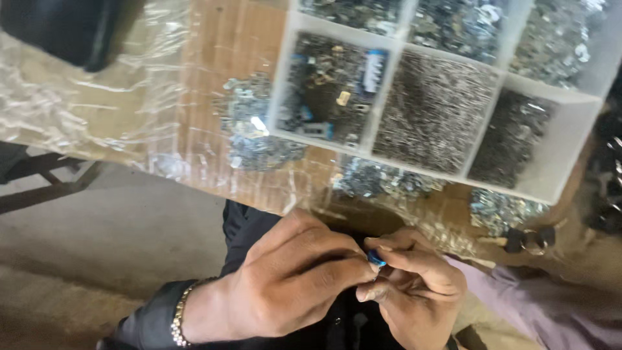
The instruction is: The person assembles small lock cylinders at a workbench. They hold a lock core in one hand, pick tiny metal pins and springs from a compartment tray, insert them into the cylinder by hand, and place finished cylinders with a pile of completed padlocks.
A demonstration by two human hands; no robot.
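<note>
My left hand (291, 279) and my right hand (414, 285) meet in front of my body, below the table edge. Both pinch a small blue part (376, 258) between their fingertips; most of it is hidden by the fingers. A metal bracelet (180, 317) sits on my left wrist. Above the hands a white compartment tray (557, 162) rests on the table, filled with small metal parts, thin pins and several blue pieces (374, 70).
The wooden table (220, 45) is partly covered with clear plastic sheeting (78, 110). Loose piles of metal parts (253, 136) lie beside and in front of the tray. A dark object (58, 29) sits at the top left. Bare floor (110, 227) lies to the lower left.
</note>
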